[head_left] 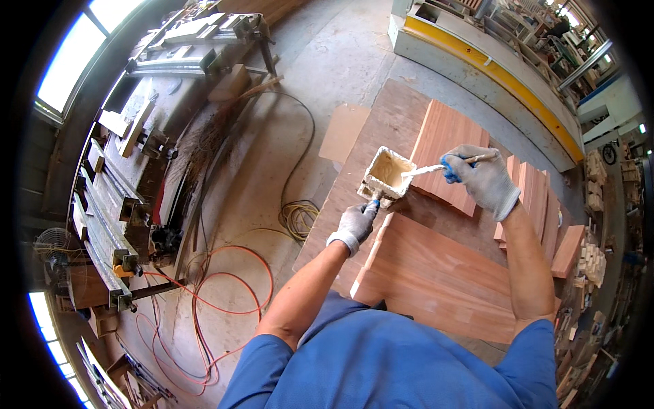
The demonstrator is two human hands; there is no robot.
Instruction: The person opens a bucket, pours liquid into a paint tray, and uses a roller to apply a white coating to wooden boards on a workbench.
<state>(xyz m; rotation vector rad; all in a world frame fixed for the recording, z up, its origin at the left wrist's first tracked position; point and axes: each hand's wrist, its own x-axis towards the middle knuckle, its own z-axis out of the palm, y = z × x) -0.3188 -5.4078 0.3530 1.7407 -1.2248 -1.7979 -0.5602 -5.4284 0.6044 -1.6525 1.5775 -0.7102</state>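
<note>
A square container (372, 180) crusted with dried white stuff holds a cream-coloured paste, probably glue (389, 170). My left hand (355, 225), in a grey work glove, is closed around the container's handle and keeps it over the bench. In my gloved right hand (482, 180) is a brush (425, 170) coated in white, its tip at the container's right rim. Under my right hand lies a reddish wooden board (446, 146). Closer to me, another wide wooden panel (436, 273) rests on the bench, with pale stuff along its left edge.
The brown bench top (354, 177) carries more reddish boards (535, 204) at its right. Leftward stands a metal clamp rack (136, 184). An orange hose (238, 276) and a coiled yellow cable (298, 219) lie on the floor. A grey machine with a yellow stripe (490, 61) stands beyond.
</note>
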